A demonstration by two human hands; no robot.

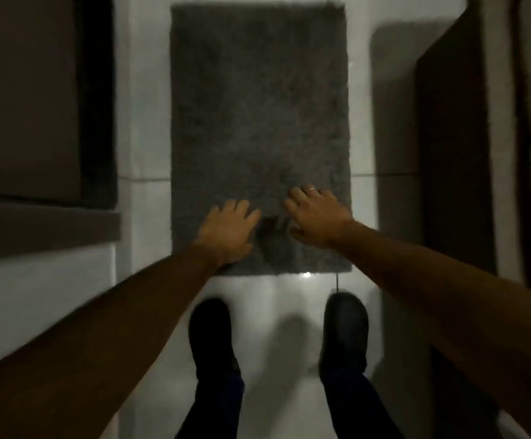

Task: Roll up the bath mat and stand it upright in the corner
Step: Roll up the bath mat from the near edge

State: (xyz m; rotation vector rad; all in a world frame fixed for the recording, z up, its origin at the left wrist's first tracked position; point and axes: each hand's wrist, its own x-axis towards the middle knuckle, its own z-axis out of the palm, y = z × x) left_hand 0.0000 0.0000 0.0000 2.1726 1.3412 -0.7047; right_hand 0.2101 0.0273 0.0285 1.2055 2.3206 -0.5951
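Note:
A grey shaggy bath mat lies flat and unrolled on the white tiled floor, its long side running away from me. My left hand hovers over or rests on the mat's near end, fingers spread, holding nothing. My right hand, with a ring on one finger, is beside it, also spread, palm down over the near end. Whether the palms touch the pile I cannot tell. The near edge of the mat lies straight just beyond my shoes.
My two dark shoes stand on the white tiled floor just short of the mat. A dark cabinet or step bounds the left side. A dark door or panel stands along the right. The passage is narrow.

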